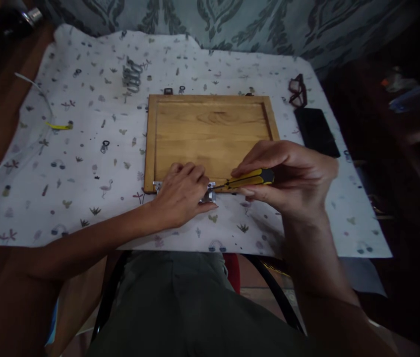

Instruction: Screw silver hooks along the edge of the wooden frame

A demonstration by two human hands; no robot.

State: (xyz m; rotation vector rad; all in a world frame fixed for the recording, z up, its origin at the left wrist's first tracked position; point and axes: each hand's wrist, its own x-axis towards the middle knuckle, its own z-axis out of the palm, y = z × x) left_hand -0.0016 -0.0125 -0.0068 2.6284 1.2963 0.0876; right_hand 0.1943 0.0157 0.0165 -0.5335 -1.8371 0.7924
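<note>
Patterned cloth: We see a white printed sheet (83, 173) spread beneath everything. If it slips under pressure, the work could shift with it.
Wooden panel: Our framed board (210, 129) lies flat at the centre, its near edge towards us. A stray screwdriver tip could scratch its finish.
Right hand: We have the right hand (295, 173) closed round the screwdriver's handle, at the panel's near right.
Left hand: Ours (182, 196) lies over the near edge and the metal hardware, fingers bent; we cannot tell whether it pinches the metal or only presses. If it eased, the hardware could skew.
Phone: We find a dark phone (317, 131) at the right, beyond the right hand.
Screwdriver: Our yellow-and-black tool (250, 178) slants low, its tip at the hardware, beside the left fingers. That shallow angle could make it slip, strip a screw head or jab a finger.
Glasses: We see dark-framed glasses (298, 91) at the far right, near the phone.
Metal hardware: Our silvery piece (209, 196) sits at the panel's near edge, partly hidden by the left hand.
</note>
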